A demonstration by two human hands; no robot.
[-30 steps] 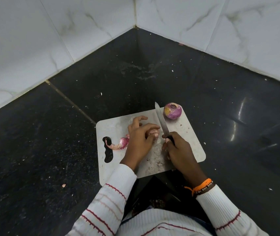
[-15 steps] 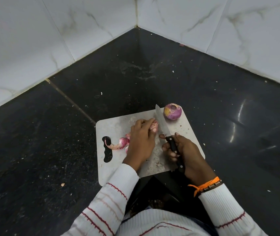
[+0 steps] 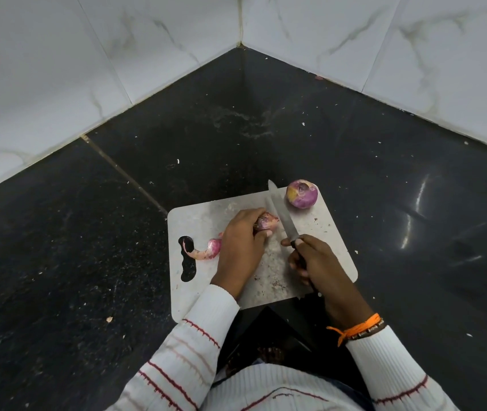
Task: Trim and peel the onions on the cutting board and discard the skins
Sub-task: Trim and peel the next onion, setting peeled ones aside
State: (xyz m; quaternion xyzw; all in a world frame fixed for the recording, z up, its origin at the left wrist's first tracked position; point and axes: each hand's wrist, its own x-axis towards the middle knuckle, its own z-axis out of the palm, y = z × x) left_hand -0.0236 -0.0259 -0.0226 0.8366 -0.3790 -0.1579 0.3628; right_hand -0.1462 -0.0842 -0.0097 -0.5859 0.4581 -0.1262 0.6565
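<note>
A pale cutting board (image 3: pixel 206 215) lies on the black counter. My left hand (image 3: pixel 240 247) grips a small pink onion (image 3: pixel 267 221) near the board's middle; most of the onion is hidden under my fingers. My right hand (image 3: pixel 316 262) holds a knife (image 3: pixel 281 216) by its dark handle, and the blade points away from me, just right of that onion. A peeled purple onion (image 3: pixel 301 194) sits at the board's far right corner. A curl of pink skin (image 3: pixel 208 250) lies on the board to the left of my left hand.
The black counter (image 3: pixel 88 247) runs into a corner of white marbled wall tiles (image 3: pixel 355 40). Small flecks are scattered over the counter and the board. A cut-out handle hole (image 3: pixel 187 259) is at the board's left edge.
My right hand has drawn back toward me with the knife, away from the onion. My left hand has turned the onion, so its pink end now shows past my fingertips.
</note>
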